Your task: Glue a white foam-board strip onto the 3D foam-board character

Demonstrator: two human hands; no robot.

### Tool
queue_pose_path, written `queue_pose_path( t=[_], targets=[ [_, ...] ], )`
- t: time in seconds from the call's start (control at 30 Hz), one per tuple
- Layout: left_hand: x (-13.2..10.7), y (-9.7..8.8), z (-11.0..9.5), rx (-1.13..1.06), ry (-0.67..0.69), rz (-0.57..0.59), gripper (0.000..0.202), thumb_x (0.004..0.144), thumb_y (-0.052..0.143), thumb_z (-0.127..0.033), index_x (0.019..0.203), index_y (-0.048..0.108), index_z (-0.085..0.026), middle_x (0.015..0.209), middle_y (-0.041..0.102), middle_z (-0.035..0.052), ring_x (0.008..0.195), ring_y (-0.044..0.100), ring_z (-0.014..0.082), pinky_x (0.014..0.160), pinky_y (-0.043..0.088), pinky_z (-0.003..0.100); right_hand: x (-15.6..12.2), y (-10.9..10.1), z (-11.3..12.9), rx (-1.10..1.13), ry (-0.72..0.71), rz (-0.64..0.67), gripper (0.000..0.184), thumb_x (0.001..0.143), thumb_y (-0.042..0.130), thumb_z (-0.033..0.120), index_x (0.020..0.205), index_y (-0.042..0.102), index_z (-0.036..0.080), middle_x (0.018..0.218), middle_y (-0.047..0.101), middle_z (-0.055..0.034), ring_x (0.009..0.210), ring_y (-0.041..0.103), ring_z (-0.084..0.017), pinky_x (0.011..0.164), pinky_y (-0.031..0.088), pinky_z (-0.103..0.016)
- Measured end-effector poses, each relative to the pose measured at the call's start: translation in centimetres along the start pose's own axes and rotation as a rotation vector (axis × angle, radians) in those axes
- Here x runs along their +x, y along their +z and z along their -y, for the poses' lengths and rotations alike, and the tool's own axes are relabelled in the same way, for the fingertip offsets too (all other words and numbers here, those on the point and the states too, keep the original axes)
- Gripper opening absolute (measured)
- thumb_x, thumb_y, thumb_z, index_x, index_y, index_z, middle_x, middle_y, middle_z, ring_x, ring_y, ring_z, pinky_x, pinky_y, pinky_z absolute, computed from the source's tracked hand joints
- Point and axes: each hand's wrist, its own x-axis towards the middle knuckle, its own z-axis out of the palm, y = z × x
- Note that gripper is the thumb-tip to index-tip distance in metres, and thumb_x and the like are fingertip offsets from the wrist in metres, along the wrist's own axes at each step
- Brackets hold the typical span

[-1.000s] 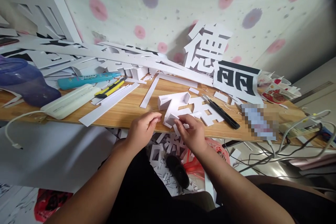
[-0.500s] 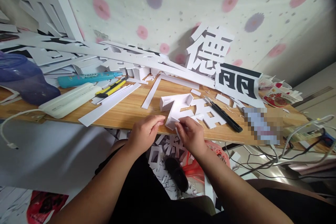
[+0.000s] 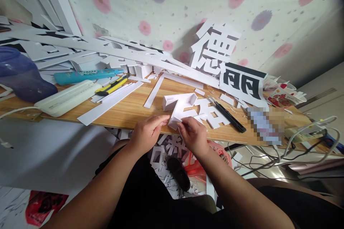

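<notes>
A white foam-board character (image 3: pixel 176 112) with upright side walls lies near the front edge of the wooden table (image 3: pixel 118 109). My left hand (image 3: pixel 147 134) is closed at its left, thumb and fingers pressed together with the fingertips close to the near wall. Whatever those fingers may hold is hidden. My right hand (image 3: pixel 194 135) pinches a thin white foam-board strip at the near right end of the character. Beside my right hand lies a flat cut-out character piece (image 3: pixel 213 120), and a black utility knife (image 3: pixel 229 115) rests next to it.
At the left are a yellow cutter (image 3: pixel 112 86), a blue tube (image 3: pixel 88 76), a white power strip (image 3: pixel 67 98) and a purple jug (image 3: pixel 24 75). A finished white character (image 3: pixel 215 48) leans on the back wall. A phone (image 3: pixel 264 127) and cables are at the right. Scraps cover the floor.
The view has shifted slightly, so the whole scene sits a little higher and further left. Both hands keep nearly the same pose at the character.
</notes>
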Motion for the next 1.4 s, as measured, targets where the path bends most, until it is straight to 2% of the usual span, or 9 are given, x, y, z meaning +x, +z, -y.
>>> queue_pose_path(
  t=[0.43, 0.73, 1.4],
  targets=[
    [-0.05, 0.04, 0.22, 0.046, 0.051, 0.002, 0.040, 0.086, 0.044, -0.002, 0.118, 0.060, -0.020, 0.095, 0.074, 0.0028, 0.085, 0.070, 0.0126, 0.080, 0.054, 0.023, 0.14, 0.00, 0.65, -0.049, 0.009, 0.003, 0.013, 0.089, 0.052, 0.024, 0.078, 0.059, 0.020, 0.066, 0.061, -0.0029, 0.058, 0.055, -0.015, 0.056, 0.043, -0.026],
    [-0.14, 0.00, 0.30, 0.022, 0.025, 0.019, 0.044, 0.086, 0.043, -0.004, 0.121, 0.059, -0.024, 0.097, 0.074, 0.0025, 0.087, 0.070, 0.0134, 0.081, 0.057, 0.024, -0.03, 0.19, 0.63, -0.043, -0.017, 0.000, 0.012, 0.089, 0.050, 0.022, 0.082, 0.059, 0.021, 0.067, 0.063, -0.0035, 0.059, 0.055, -0.016, 0.056, 0.043, -0.027],
    [0.02, 0.19, 0.19, 0.005, 0.028, -0.001, 0.042, 0.086, 0.045, -0.003, 0.120, 0.062, -0.022, 0.095, 0.075, 0.0018, 0.083, 0.071, 0.0127, 0.080, 0.057, 0.023, 0.09, 0.14, 0.53, 0.005, -0.077, 0.018, 0.011, 0.090, 0.049, 0.017, 0.085, 0.058, 0.018, 0.070, 0.062, -0.0046, 0.063, 0.056, -0.017, 0.058, 0.044, -0.027]
  ],
)
